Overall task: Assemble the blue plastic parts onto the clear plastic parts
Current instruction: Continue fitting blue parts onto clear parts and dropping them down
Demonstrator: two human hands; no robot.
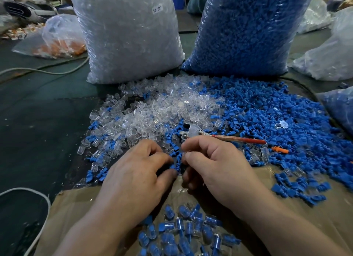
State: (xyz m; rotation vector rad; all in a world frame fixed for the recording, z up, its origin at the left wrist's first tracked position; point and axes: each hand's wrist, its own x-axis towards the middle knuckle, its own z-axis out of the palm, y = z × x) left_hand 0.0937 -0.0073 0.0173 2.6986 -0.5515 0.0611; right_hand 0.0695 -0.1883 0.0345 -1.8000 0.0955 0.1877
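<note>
Left hand [137,171] pinches blue part [176,164] | long axis points forward, between hands | right hand [215,167] curled alongside, contents indeterminate

You are wearing the one camera on your head, and it is looking forward and steeply down along your own forearms. It is sitting close to the work: your left hand [137,171] and right hand [215,167] are filling the lower middle of the frame, and the forearms are running off the bottom edge. The wide lens is bowing the edges and reaching to the bag of clear parts [129,35] at upper centre-left and the bag of blue parts [246,30] at upper right, both being cropped by the top edge.
</note>
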